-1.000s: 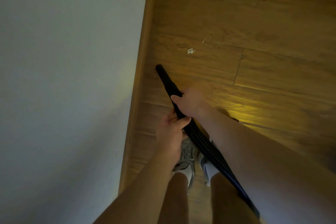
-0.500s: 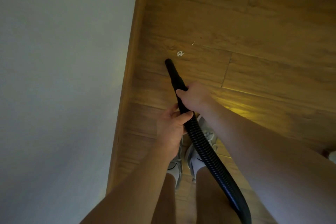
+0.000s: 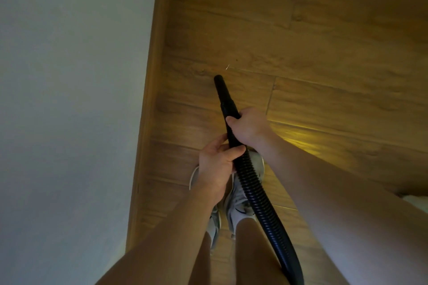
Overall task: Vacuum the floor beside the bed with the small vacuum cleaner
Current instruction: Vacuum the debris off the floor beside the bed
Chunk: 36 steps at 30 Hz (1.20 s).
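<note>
a black ribbed vacuum hose [image 3: 250, 176] runs from the near right edge up toward the middle of the wooden floor [image 3: 324, 53]. its smooth nozzle [image 3: 221, 87] points away from the person, with the tip low over the boards. whether it touches them cannot be told. both hands hold the hose. the right hand [image 3: 247, 126] is farther along, fingers wrapped round the hose just behind the nozzle. the left hand [image 3: 216, 164] is nearer, thumb across the top and fingers curled under the ribbed part. a pale sliver [image 3: 228, 67] lies on the floor just beyond the nozzle tip. pale sneakers [image 3: 238, 203] stand under the hands. a plain white surface [image 3: 69, 99] fills the left, edged by a wooden strip [image 3: 152, 99]. a yellow glow [image 3: 298, 139] lies on the boards to the right.
</note>
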Motion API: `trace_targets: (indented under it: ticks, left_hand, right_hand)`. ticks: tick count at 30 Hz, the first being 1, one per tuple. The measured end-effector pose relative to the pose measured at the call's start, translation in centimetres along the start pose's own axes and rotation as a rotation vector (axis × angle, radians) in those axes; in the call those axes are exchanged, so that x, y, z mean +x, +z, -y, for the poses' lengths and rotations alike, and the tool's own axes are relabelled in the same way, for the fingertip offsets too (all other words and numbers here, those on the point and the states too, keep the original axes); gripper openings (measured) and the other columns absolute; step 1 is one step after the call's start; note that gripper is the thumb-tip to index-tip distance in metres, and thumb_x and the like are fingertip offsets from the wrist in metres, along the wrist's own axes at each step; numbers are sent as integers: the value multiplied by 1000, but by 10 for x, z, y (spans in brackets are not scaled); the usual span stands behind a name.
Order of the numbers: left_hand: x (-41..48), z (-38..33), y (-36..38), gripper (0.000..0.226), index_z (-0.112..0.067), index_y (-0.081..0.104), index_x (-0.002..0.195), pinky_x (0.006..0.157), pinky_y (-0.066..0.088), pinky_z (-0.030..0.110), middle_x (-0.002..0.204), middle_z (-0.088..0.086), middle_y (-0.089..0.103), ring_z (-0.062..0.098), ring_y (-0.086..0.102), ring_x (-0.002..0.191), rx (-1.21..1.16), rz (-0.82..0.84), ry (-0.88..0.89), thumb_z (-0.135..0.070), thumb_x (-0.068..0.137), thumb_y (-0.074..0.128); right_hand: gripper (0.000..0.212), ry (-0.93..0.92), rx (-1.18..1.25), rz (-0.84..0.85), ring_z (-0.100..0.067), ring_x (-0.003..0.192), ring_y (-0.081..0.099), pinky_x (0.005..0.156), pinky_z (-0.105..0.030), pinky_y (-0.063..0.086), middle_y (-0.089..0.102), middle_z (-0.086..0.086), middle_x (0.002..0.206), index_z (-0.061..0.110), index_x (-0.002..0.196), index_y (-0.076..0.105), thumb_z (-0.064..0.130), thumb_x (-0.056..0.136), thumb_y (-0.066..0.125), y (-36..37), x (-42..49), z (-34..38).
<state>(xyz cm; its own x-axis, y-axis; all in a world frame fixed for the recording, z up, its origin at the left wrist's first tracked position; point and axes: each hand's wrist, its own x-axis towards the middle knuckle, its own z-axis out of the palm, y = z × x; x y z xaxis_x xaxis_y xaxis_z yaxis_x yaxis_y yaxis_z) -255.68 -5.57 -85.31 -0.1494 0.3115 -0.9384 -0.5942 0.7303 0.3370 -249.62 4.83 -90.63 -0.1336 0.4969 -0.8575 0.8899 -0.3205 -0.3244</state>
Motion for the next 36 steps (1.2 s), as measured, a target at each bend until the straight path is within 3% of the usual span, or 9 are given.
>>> trace_targets:
  ticks: [6, 13, 20, 26, 30, 36]
  left_hand:
    - [6, -4, 19, 44, -15, 63, 131, 70, 61, 31, 104, 7, 79, 24, 76, 95, 32, 2, -5, -2, 90, 70]
    - [17, -13, 36, 45, -18, 64, 130, 92, 56, 53, 103, 7, 79, 31, 73, 102, 75, 1, 10, -3, 88, 72]
    - [19, -23, 40, 47, -14, 62, 132, 88, 59, 43, 103, 6, 79, 28, 74, 101, 45, -2, 7, 0, 88, 71]
    - [28, -37, 31, 49, -17, 62, 132, 88, 58, 49, 101, 3, 79, 21, 75, 95, 64, -15, 28, 1, 87, 71]
    - [37, -54, 22, 48, -15, 63, 133, 73, 60, 34, 105, 1, 79, 21, 75, 96, 73, -1, 31, 0, 88, 71]
    - [52, -88, 12, 46, -18, 62, 131, 94, 55, 51, 99, -2, 80, 24, 75, 98, 87, -5, 58, -1, 89, 70]
  right_hand:
    - [34, 13, -1, -17, -15, 59, 55, 45, -25, 35, 59, -2, 72, 8, 101, 69, 39, 96, 56, -16, 8, -8]
    - [36, -1, -15, -24, -13, 57, 52, 44, -25, 32, 58, -1, 72, 6, 103, 68, 39, 97, 55, -34, 21, -11]
    - [36, -24, -56, -31, -10, 57, 50, 44, -25, 31, 54, 2, 69, 6, 104, 67, 38, 98, 53, -43, 22, 0]
    - [35, -56, -108, -10, -11, 57, 50, 45, -25, 32, 54, 2, 68, 8, 100, 66, 39, 99, 51, -44, 28, 18]
    - [34, -49, -77, -4, -13, 57, 52, 44, -26, 32, 56, 0, 69, 9, 91, 63, 39, 99, 51, -43, 39, 37]
    - [33, -57, -74, -1, -14, 53, 52, 38, -22, 30, 57, -2, 68, 11, 85, 61, 39, 99, 52, -49, 57, 73]
